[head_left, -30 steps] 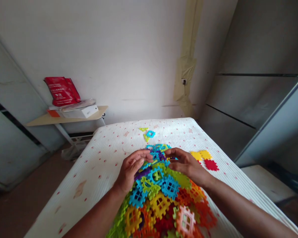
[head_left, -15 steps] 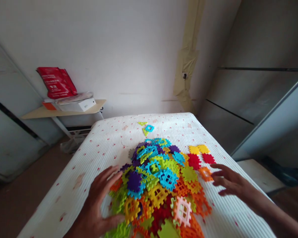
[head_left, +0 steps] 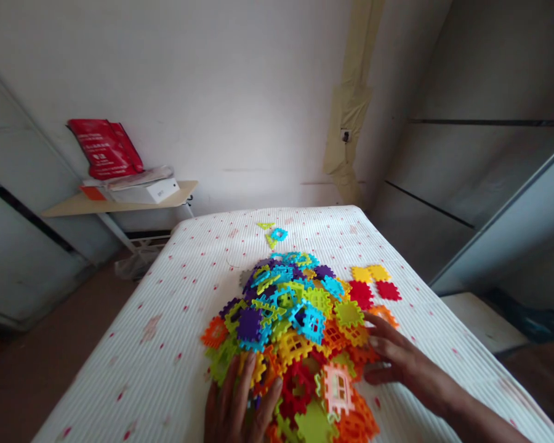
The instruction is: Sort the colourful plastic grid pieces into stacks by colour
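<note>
1. Since the prev. frame, I see the L hand (head_left: 235, 409) has slid from the pile's L side round to its near-L edge; the R hand (head_left: 399, 357) has come in from the R, up to the pile's edge.
2. L hand: fingers spread over the near-L pcs, nothing visibly gripped; can't tell what's under the palm. Yellow window pc (head_left: 258, 369) at the fingertips.
3. R hand: fingers loosely parted, not clenched, tips by an orange pc (head_left: 362, 355) on the pile's R edge; I can't confirm contact.
4. Pile of plastic pcs (head_left: 298, 346): mid-bed, btwn the hands, running away from me. Pink window pc (head_left: 338, 387) on top near me; purple sq. (head_left: 250, 325) L of middle.
5. R of pile: two yellow sqs. (head_left: 361, 274), two red sqs. (head_left: 388, 290), plus an orange frame pc (head_left: 386, 315) just beyond the R hand.
6. Far end: two green triangles (head_left: 266, 226) & a blue ring pc (head_left: 274, 235), apart from the pile, on the white spotted sheet (head_left: 175, 344).
7. Back L: red bag (head_left: 101, 147) & white box (head_left: 154, 190) on a small tabletop (head_left: 74, 206).
</note>
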`<state>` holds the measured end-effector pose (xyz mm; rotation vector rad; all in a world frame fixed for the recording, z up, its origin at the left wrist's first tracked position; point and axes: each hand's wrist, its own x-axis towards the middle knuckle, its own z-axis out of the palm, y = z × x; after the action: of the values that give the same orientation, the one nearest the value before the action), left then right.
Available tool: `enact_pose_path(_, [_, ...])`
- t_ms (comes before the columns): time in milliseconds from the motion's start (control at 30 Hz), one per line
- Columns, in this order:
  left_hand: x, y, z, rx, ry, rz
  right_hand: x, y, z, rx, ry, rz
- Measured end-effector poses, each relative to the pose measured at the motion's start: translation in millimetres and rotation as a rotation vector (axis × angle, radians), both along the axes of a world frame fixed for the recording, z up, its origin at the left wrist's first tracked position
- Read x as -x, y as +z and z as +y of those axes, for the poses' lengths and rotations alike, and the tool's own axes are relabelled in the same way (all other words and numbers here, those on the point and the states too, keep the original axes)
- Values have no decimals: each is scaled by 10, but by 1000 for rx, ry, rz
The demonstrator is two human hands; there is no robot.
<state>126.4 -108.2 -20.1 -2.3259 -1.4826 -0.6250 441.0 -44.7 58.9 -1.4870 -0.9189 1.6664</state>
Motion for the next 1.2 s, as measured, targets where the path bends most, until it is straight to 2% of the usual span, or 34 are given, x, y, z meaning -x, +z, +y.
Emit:
enact_pose_path(100, [-65, 82, 78, 31, -32, -37, 158, -28, 80, -81, -2, -11])
enact_pose_path(267, [-166, 241, 261, 30, -221, -84, 493, -105, 238, -285, -53, -14])
enact_pose_path(433, [-316, 365, 416, 100, -250, -223, 708, -126, 404, -354, -99, 61])
enact_pose_path(667, [-521, 442, 588, 188, -181, -466, 774, 117, 617, -489, -48, 134])
enact_pose_path(800, [-570, 542, 739, 173, -145, -599, 824, 274, 740, -545, 21, 115])
enact_pose_path(967, [-518, 674, 895, 92, -113, -697, 887, 453, 918, -696, 102, -88])
enact_pose_path(1067, [-451, 705, 948, 70, -123, -690, 951, 550, 1041, -817, 189, -204])
enact_pose_path(1200, [-357, 726, 999, 49, -133, -658, 1081, 637, 1175, -894, 244, -268])
